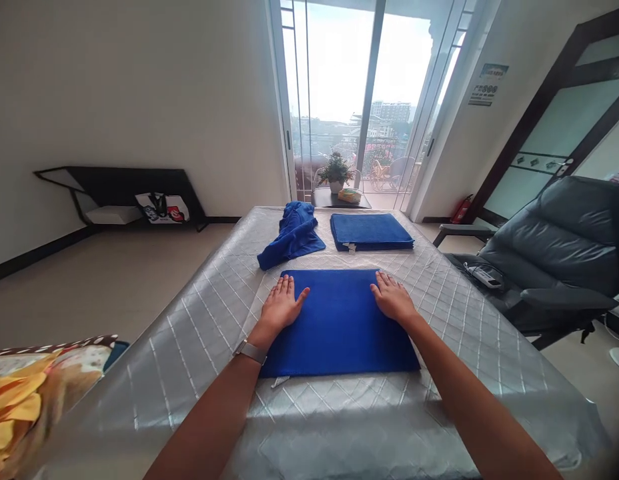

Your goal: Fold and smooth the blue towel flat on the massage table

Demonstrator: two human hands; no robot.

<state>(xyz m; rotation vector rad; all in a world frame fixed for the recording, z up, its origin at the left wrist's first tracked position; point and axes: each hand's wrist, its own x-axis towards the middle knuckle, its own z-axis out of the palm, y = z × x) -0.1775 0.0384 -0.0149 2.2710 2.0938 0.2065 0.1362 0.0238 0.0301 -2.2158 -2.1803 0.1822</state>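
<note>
A folded blue towel (339,327) lies flat on the silver quilted table cover (199,347) in front of me. My left hand (280,307) rests palm down on the towel's left edge, fingers stretched out. My right hand (392,298) lies flat on its upper right corner, fingers spread as well. Neither hand holds anything. A watch band sits on my left wrist. Farther back, a second folded blue towel (370,232) lies neatly, and a crumpled blue towel (292,237) is heaped to its left.
A dark recliner chair (554,260) stands close to the table's right side. A small table with a potted plant (335,172) stands at the far end before glass balcony doors. Yellow patterned fabric (34,393) shows at lower left. A black frame (119,190) leans on the left wall.
</note>
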